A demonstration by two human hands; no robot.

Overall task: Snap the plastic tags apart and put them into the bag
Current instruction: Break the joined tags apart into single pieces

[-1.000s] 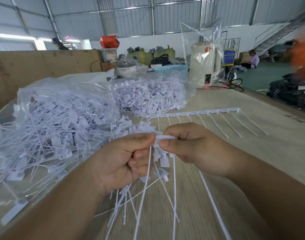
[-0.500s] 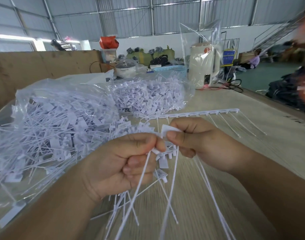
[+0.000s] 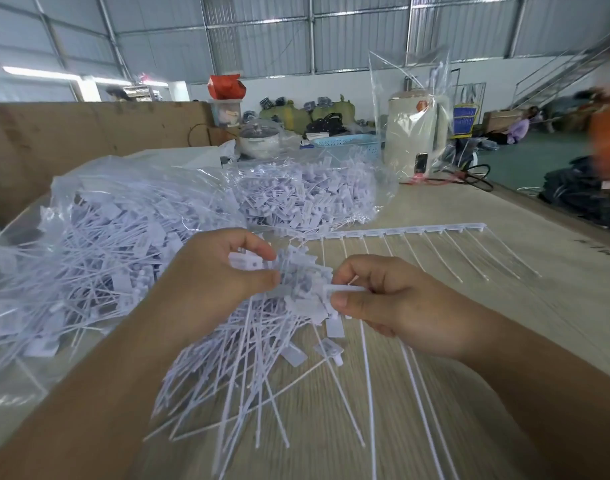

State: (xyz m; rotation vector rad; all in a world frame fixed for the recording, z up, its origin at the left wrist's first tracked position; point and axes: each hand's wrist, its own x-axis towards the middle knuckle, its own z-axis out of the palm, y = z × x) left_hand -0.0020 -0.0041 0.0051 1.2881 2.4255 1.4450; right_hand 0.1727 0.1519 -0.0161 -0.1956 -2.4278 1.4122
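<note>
My left hand (image 3: 224, 275) pinches one white plastic tag (image 3: 244, 262); my right hand (image 3: 383, 303), at three o'clock, pinches a strip of joined white tags (image 3: 343, 289) above the loose pile (image 3: 248, 358).

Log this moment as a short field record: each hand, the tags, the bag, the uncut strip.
left hand: holds a single tag between thumb and fingers, above the loose pile
right hand: pinches the head end of a remaining strip piece, its tails hanging toward the camera
loose pile: separated tags lying on the wooden table
bag: clear plastic, full of tags, left of the hands
uncut strip: whole, lying flat beyond the right hand
</note>
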